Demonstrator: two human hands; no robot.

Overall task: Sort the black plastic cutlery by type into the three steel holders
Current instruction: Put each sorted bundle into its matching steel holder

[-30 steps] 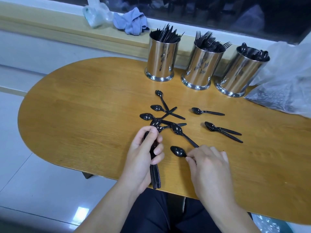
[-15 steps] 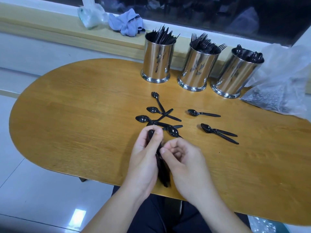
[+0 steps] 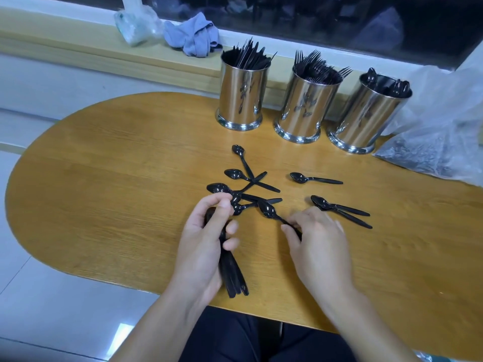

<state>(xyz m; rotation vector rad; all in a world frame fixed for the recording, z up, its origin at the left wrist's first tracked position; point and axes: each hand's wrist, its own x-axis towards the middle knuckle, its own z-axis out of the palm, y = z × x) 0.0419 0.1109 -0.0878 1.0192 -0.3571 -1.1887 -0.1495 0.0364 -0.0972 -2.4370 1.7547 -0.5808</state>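
- Gathering spoons; left hand (image 3: 202, 246) curled tight round a bundle of black plastic spoons (image 3: 231, 270), bowls up under the thumb, handles fanning out below the palm over the near table edge
- Right hand (image 3: 317, 246) reaching onto the handle of one loose black spoon (image 3: 268, 210); fingertips closing on the handle, apparently pinching it, though the contact is partly hidden
- Still lying on the oval wooden table (image 3: 104, 194): a crossed cluster of black spoons (image 3: 245, 178) just beyond the left thumb, a single spoon (image 3: 313, 178) further right, a nested pair (image 3: 339, 210) beside the right hand
- Next move, probably: lifting the pinched spoon clear, sliding it bowl-first into the bundle; calls for a loosened left thumb without spilling the rest
- Three shiny steel holders at the far edge, well apart from the hands: left holder with knives (image 3: 243, 92), middle with forks (image 3: 305, 103), right with spoons (image 3: 368, 113); the bundle likely bound for that right one
- Around: crumpled clear plastic bag (image 3: 439, 131) touching the right holder; blue cloth (image 3: 193, 39) on the sill; overlapping handles in the cluster likely to snag
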